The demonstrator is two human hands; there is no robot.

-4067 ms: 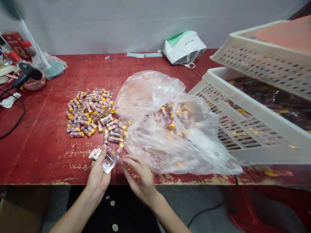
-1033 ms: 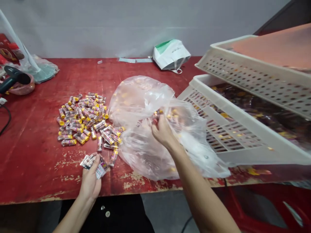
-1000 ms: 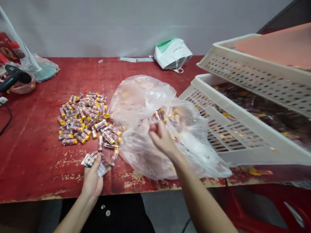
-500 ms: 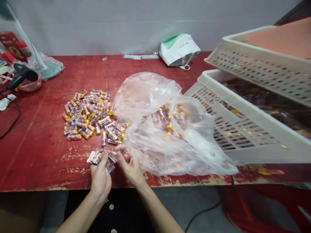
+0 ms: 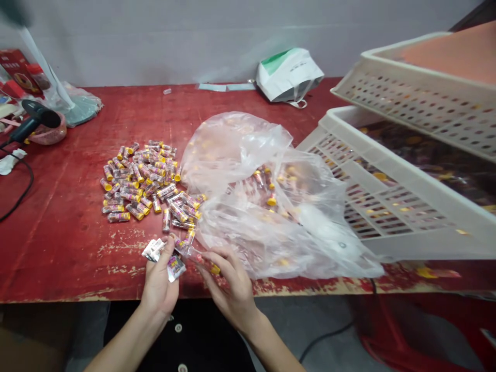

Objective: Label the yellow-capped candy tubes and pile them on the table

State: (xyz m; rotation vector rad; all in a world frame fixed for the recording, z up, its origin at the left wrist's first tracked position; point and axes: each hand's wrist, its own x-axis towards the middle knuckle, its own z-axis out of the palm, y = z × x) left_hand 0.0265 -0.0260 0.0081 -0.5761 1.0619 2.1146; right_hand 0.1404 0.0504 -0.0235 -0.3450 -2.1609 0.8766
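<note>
Here, left hand [image 5: 159,281] clutching labels [image 5: 153,249], right hand [image 5: 232,290] pinching tube [image 5: 198,257], print unreadable.

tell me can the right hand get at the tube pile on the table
Probably yes. The pile of tubes lies uncovered on the table, just beyond and left of the right hand. But that hand is pinching a tube, and the left hand, holding labels, sits partly between.

Both hands meet at the table edge — left hand [image 5: 159,281] gripping label sleeves [image 5: 165,257], right hand [image 5: 228,281] pinching a yellow-capped tube [image 5: 201,260].
</note>
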